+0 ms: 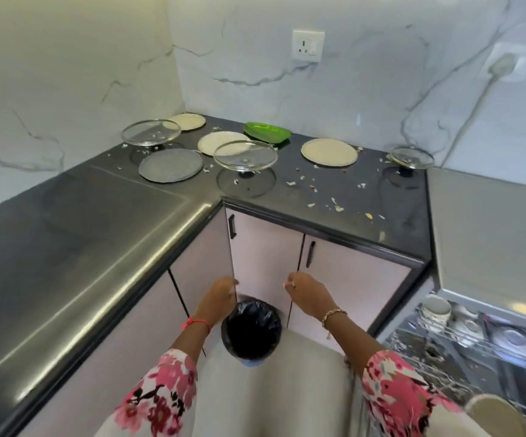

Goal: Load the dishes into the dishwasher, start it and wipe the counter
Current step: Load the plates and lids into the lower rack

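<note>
On the dark counter [75, 234] in the corner stand two large glass lids [151, 132] [245, 156] upside down, and a small glass lid [411, 156] at the right. Among them lie three beige plates [329, 152], a grey plate [171, 165] and a green plastic container [266, 133]. Food scraps [337, 208] are strewn over the counter's right part. The dishwasher's rack [476, 335] is pulled out at the lower right with several dishes in it. My left hand [219, 294] and my right hand [306, 294] hover above a bin [250, 326] lined with a black bag, fingers curled downward.
Pale cabinet doors [265, 247] with black handles stand behind the bin. A grey appliance top [491, 234] lies right of the counter. A beige bowl [495, 414] sits at the bottom right. A cord hangs from a wall socket [504, 63].
</note>
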`<move>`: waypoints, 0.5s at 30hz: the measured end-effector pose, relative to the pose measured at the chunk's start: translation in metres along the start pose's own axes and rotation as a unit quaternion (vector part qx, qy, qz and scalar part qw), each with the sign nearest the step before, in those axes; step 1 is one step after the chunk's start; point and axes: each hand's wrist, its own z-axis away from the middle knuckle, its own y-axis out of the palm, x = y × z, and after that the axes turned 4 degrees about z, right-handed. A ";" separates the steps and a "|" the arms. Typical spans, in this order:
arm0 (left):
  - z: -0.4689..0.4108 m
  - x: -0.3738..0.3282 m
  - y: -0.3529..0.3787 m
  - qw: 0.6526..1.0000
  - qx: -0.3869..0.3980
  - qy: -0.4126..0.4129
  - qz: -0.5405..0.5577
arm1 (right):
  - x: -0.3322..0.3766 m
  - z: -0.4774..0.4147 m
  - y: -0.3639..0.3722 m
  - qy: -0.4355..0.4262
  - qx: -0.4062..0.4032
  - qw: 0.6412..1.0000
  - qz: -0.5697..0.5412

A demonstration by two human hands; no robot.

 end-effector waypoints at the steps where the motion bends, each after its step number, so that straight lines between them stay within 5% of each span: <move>1: -0.013 0.002 -0.010 1.000 -0.009 0.008 0.005 | 0.005 -0.016 -0.005 0.001 -0.014 1.000 -0.011; 15: -0.265 0.062 -0.116 0.995 -0.102 0.003 0.020 | 0.038 -0.309 -0.085 0.066 -0.192 0.954 -0.220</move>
